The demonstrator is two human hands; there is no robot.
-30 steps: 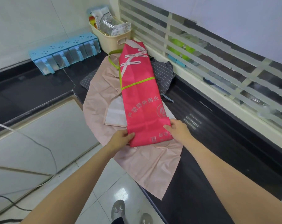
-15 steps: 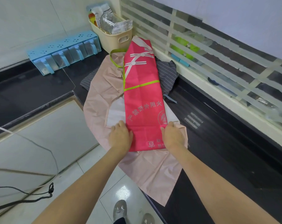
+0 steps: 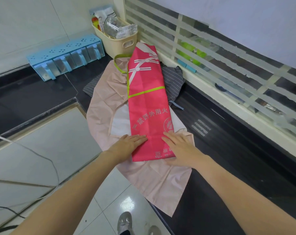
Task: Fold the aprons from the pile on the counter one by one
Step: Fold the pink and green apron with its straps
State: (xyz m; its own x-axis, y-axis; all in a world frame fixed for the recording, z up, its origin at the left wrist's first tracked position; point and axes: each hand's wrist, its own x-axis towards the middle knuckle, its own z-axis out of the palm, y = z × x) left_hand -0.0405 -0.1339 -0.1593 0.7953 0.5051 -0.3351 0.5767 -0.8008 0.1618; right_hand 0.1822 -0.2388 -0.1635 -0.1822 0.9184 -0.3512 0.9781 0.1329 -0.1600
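A red apron (image 3: 147, 102) with green trim and white print lies folded into a long narrow strip on top of the pile. Under it spreads a pale pink apron (image 3: 160, 180), whose near corner hangs over the counter edge. A grey striped apron (image 3: 173, 78) shows at the far side of the pile. My left hand (image 3: 128, 144) lies flat with straight fingers on the strip's near left edge. Flat as well, my right hand (image 3: 179, 148) presses the strip's near right part. Both hands sit close to the strip's near end.
The black counter (image 3: 228, 150) runs along a barred window (image 3: 228, 53). A cream basket (image 3: 118, 38) of packets and a blue seasoning box rack (image 3: 65, 58) stand at the back. White floor tiles, cables (image 3: 47, 167) and my shoes (image 3: 125, 223) lie below left.
Both hands let go of the strip's near corners and moved inward onto it, now pressing flat with straight fingers. The red apron stayed in place.
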